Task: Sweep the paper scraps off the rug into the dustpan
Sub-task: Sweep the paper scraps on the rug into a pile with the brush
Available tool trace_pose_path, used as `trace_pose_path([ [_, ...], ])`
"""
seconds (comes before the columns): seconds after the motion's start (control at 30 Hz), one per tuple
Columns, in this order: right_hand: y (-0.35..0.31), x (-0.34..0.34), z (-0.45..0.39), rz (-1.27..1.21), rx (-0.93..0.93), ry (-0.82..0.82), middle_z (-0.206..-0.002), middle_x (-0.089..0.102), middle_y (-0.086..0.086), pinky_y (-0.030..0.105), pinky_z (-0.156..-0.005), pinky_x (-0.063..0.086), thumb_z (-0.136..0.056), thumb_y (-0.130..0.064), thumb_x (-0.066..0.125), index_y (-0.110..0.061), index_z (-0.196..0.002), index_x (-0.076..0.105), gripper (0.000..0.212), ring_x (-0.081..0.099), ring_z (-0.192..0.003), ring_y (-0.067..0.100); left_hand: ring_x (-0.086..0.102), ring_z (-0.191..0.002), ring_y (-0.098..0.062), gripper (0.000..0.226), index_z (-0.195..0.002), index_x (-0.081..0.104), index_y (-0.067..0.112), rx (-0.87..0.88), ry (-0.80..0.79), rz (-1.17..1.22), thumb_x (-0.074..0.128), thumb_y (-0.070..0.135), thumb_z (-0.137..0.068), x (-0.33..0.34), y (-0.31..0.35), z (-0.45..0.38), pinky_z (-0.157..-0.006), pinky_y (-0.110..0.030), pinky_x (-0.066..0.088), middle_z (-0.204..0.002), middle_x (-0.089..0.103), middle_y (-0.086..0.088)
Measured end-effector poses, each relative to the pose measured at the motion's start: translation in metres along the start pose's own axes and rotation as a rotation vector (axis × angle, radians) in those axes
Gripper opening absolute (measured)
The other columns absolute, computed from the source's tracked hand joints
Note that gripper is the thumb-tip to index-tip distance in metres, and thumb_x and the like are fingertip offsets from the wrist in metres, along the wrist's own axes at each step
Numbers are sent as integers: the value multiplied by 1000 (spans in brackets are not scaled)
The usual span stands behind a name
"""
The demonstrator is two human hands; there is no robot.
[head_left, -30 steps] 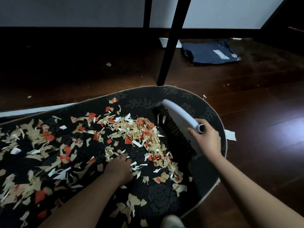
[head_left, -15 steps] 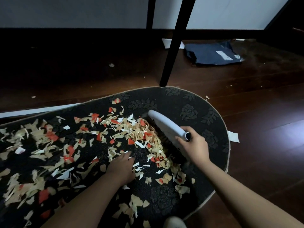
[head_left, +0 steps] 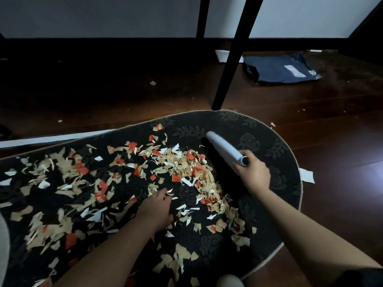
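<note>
Dimly, right hand (head_left: 253, 172) gripping brush (head_left: 224, 149)

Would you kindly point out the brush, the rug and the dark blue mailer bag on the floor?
brush (head_left: 224, 149), head view, on its pale handle.
rug (head_left: 255, 125), head view, on bare dark pile near the far rounded edge.
dark blue mailer bag (head_left: 275, 71), head view, on its middle.

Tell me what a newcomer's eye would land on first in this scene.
First, the paper scraps, tan, red and white, strewn over the dark patterned rug and piled thickest near its middle. Next, the pale brush gripped by the right hand at the heap's right edge, while the left hand rests on the rug among the scraps. Behind, a black furniture leg stands on the wooden floor.
</note>
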State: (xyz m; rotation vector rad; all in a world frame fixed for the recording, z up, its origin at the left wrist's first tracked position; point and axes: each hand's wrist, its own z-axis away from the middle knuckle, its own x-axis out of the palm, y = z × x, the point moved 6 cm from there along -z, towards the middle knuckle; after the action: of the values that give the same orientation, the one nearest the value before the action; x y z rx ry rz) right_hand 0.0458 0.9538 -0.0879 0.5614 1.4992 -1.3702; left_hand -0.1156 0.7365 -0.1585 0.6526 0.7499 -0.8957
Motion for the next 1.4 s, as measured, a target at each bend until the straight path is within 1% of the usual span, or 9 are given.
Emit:
trace_pose_path([
  [0.17, -21, 10, 22, -7, -154, -130, -92, 68, -8, 36, -67, 54, -85, -32, 66, -35, -114, 58, 31, 64, -78, 15, 19, -146, -20, 60, -147, 32, 17, 11, 27, 32, 50, 37, -93, 0, -8, 6, -116, -34, 26, -160, 10, 1],
  [0.33, -24, -19, 21, -98, -218, -1, -84, 66, -10, 33, -56, 52, -82, -29, 71, -34, -110, 61, 30, 63, -67, 12, 17, -147, -18, 54, -146, 34, 19, 52, 124, 55, 46, 33, -95, -12, -7, 9, -118, -34, 21, -160, 11, 0],
  [0.43, -24, -26, 2, -43, -181, 55, -83, 67, -5, 29, -51, 43, -83, -28, 69, -34, -112, 60, 31, 61, -66, 17, 17, -147, -18, 52, -146, 34, 19, 49, 156, 69, 45, 31, -96, -16, -11, 11, -119, -34, 19, -160, 11, 1],
  [0.6, -19, -4, -11, 4, -44, 29, -98, 69, 2, 29, -59, 40, -86, -25, 63, -32, -117, 56, 32, 61, -81, 22, 18, -146, -17, 53, -145, 35, 20, 38, 165, 83, 45, 29, -94, -14, -20, 14, -118, -33, 21, -160, 13, 1],
  [0.8, -44, 23, 22, 57, -227, -190, -100, 69, -3, 32, -71, 51, -85, -29, 67, -33, -118, 59, 34, 63, -85, 17, 20, -145, -17, 51, -143, 37, 21, 33, 162, 91, 44, 30, -93, -12, -27, 17, -116, -37, 28, -159, 14, 2],
  [0.93, -49, 7, 27, -59, -263, -155, -94, 67, -8, 35, -72, 52, -81, -26, 72, -33, -112, 62, 33, 63, -81, 14, 20, -146, -17, 51, -145, 35, 20, 47, 176, 102, 42, 29, -95, -17, -29, 18, -118, -35, 26, -159, 15, 1],
  [1.13, -64, -17, -7, -228, -217, 17, -91, 62, -7, 28, -67, 44, -81, -17, 74, -22, -111, 64, 32, 57, -81, 12, 19, -146, -16, 52, -146, 33, 22, 41, 178, 77, 43, 31, -96, -33, -42, 20, -118, -34, 20, -161, 10, 2],
  [1.3, -55, -5, -36, -235, -89, 31, -94, 61, -3, 28, -68, 42, -83, -16, 70, -22, -115, 62, 33, 56, -85, 14, 22, -145, -17, 53, -146, 34, 22, 11, 187, 42, 45, 31, -94, -50, -63, 22, -118, -35, 21, -159, 14, 1],
  [1.4, -44, 10, -41, -254, -8, 11, -98, 62, 1, 32, -73, 47, -83, -14, 70, -20, -114, 62, 33, 59, -91, 19, 21, -145, -17, 54, -146, 33, 22, -14, 177, 51, 45, 33, -95, -47, -68, 24, -117, -33, 24, -160, 13, 1],
])
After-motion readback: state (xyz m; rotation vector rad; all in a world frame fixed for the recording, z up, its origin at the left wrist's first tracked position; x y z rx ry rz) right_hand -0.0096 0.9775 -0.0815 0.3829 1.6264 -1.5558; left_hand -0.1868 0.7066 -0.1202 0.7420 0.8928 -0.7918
